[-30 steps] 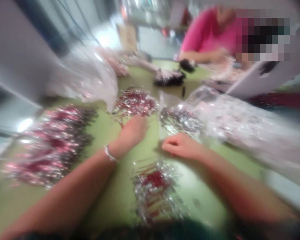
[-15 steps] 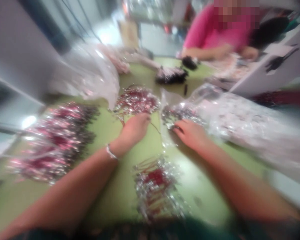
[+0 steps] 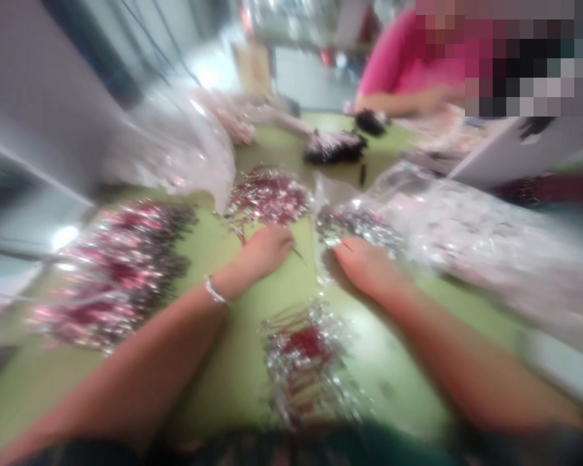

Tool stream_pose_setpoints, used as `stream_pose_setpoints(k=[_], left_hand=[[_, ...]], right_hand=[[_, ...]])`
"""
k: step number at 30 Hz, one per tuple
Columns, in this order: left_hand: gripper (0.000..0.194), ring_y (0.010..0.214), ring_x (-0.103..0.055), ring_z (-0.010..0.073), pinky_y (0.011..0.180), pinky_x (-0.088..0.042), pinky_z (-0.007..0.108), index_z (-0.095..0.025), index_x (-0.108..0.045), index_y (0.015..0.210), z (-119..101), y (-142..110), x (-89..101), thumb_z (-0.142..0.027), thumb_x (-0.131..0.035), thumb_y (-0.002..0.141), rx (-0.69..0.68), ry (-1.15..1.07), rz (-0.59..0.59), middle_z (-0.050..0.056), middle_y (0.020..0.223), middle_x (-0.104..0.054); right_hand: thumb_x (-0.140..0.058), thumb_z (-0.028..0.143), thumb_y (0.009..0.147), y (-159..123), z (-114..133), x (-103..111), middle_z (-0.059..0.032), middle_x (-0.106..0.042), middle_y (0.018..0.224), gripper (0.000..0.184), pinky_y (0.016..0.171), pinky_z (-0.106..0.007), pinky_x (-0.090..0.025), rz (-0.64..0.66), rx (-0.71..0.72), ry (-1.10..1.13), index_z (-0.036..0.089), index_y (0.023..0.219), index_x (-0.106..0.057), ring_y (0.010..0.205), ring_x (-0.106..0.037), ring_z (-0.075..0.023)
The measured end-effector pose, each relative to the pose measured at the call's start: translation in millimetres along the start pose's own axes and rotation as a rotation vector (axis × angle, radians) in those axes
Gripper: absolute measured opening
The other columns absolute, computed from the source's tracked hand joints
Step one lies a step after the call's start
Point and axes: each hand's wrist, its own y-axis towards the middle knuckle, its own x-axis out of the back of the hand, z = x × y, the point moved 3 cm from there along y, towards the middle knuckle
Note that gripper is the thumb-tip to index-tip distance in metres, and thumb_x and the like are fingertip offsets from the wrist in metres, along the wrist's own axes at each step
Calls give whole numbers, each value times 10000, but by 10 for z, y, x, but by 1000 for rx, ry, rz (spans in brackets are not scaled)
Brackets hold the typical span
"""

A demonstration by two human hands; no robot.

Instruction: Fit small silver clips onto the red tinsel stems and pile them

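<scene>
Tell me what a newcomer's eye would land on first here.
Probably the big heap of pink-and-silver pieces on the left of the green table, the largest patch of strong colour on it. Next might come the bright pink top of the person across the table, at the upper right. Nearer, the left hand and right hand work between two smaller red-and-silver and silver piles.

the single view looks from the person's head, above six o'clock, facing twelve and tilted steeply down over a smooth pale-green table (image 3: 238, 349). the bare left hand (image 3: 272, 249) and bare right hand (image 3: 364, 262) sit mid-view, within arm's reach; a pink-clad co-worker (image 3: 398, 58) shows farther off, towards one o'clock.
</scene>
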Motion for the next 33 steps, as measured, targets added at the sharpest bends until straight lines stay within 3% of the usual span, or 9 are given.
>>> stream_pose_setpoints(k=[4,7,9,12,15,18,24,29,33], left_hand=[[316,812,-640,241,734,-494,360,-178,-653,956,-20,-47,115,-376,-407,953,185,71,-116,87,910,-701],[476,791,-646,295,683,-497,399,-166,-656,913,-75,-75,132,-589,-438,902,298,213,-80,125,871,-689],[505,832,-650,317,699,-505,414,-153,-661,923,-113,-79,108,-622,-488,861,298,270,-39,149,918,-685],[377,859,-648,300,720,-511,397,-150,-660,923,-111,-75,73,-502,-542,856,285,269,0,148,961,-678],[204,858,-640,254,738,-505,357,-166,-661,879,-45,-64,71,-318,-525,862,231,181,46,118,961,-682],[164,823,-624,214,735,-491,328,-171,-656,806,21,-59,101,-185,-495,836,142,82,84,95,936,-677],[106,807,-587,206,742,-476,342,-175,-659,792,18,-73,107,-243,-585,825,16,-1,51,80,888,-639],[160,849,-568,216,805,-470,368,-157,-619,729,-121,-42,60,-187,-535,862,-61,15,77,86,845,-607],[134,905,-563,215,850,-463,371,-152,-573,769,-278,-50,130,-158,-504,884,-73,-87,-54,94,889,-611]], right_hand=[[-434,265,989,2,-34,26,-79,-643,943,206,604,-313,-307,10,-58,81,177,969,-619,786,-549,-179],[-440,279,988,14,-33,52,-84,-640,984,202,628,-312,-331,31,-83,128,170,964,-609,816,-558,-182],[-420,221,984,22,-19,56,-84,-629,965,200,632,-308,-332,61,-81,109,167,927,-604,818,-555,-181],[-395,154,964,21,0,59,-88,-621,927,219,625,-303,-322,79,-66,63,164,899,-604,824,-549,-187],[-385,180,974,2,-6,88,-93,-636,943,239,636,-299,-330,37,-70,105,164,917,-616,834,-556,-189],[-398,225,984,-17,-45,131,-81,-655,963,228,635,-300,-338,7,-122,168,178,956,-619,816,-567,-184],[-463,250,967,0,-76,130,-73,-631,988,153,603,-304,-327,67,-76,177,192,942,-602,794,-560,-178],[-397,166,964,18,-40,81,-83,-613,948,210,603,-309,-307,87,-58,97,177,898,-596,785,-544,-179],[-391,195,960,10,-46,89,-105,-619,1040,213,617,-305,-323,34,-128,207,173,944,-603,822,-558,-192]])
